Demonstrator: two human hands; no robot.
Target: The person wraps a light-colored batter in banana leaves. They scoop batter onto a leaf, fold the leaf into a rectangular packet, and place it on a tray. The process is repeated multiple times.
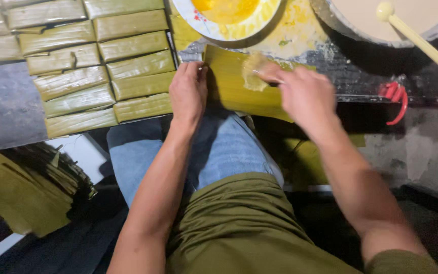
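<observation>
1. Leaf (229, 83) lies flat on the tabletop (6, 101), long axis running left to right, just beyond both hands.
2. Left hand (188, 91) presses its fingers together on the leaf's left edge.
3. Right hand (305, 94), nearer the middle, pinches a blurred utensil and spreads pale batter (253, 71).
</observation>
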